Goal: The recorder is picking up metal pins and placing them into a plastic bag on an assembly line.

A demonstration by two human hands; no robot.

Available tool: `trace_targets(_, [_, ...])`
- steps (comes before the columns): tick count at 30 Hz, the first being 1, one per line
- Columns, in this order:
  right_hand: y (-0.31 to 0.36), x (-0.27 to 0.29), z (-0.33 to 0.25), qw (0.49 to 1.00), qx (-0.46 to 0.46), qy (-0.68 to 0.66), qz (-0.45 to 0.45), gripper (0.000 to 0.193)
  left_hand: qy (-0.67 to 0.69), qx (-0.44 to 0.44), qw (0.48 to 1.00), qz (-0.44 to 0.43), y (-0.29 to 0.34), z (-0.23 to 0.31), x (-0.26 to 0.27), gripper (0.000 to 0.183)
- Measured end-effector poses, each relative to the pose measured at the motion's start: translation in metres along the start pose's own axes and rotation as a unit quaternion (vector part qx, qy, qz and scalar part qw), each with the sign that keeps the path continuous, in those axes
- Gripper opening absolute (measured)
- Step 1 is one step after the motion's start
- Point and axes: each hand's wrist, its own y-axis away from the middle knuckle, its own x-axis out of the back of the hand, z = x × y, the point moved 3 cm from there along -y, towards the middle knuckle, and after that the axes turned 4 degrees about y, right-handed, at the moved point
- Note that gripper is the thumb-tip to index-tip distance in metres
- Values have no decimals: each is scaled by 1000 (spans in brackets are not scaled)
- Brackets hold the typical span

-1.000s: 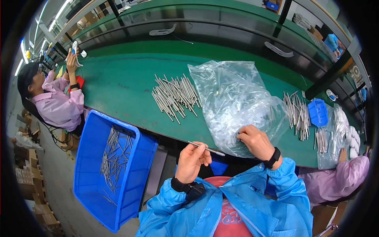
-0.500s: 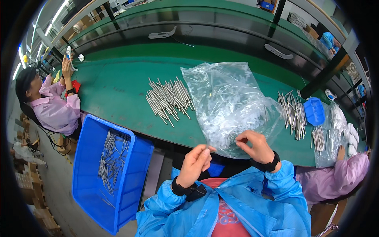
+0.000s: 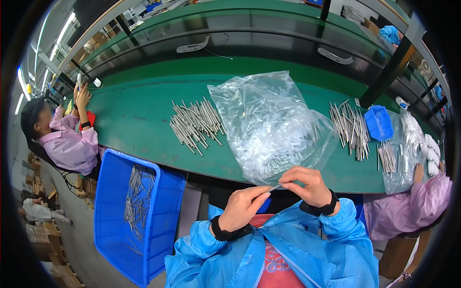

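My left hand point(image 3: 241, 207) is closed round a thin metal rod point(image 3: 274, 188), which sticks out past the thumb and forefinger toward the right. At the rod's far end, my right hand point(image 3: 309, 185) is closed in a pinch. Its fingers hide whatever small piece may be between them. Both hands are in front of the table edge, by the near side of a large clear plastic bag point(image 3: 259, 101). Many small whitish, translucent pieces point(image 3: 278, 144) fill the bag's near part.
Metal rods point(image 3: 197, 123) lie piled left of the bag, and another pile point(image 3: 350, 129) lies right of it. A large blue bin point(image 3: 165, 216) with thin rods stands at my left. A small blue tray point(image 3: 379, 122) sits at the right. Co-workers in pink sit at both sides.
My right hand has come left and down from the bag to the rod's end. My left hand has shifted slightly, and the hands now meet at the rod.
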Motion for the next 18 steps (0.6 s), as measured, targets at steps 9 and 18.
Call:
trace_targets(9, [-1, 2, -9, 995, 73, 63, 3, 17, -67, -46, 996, 23, 0, 7, 2, 24])
trace_targets(18, [-2, 0, -10, 992, 88, 93, -2, 17, -140, -49, 988, 36, 1, 11, 3, 21])
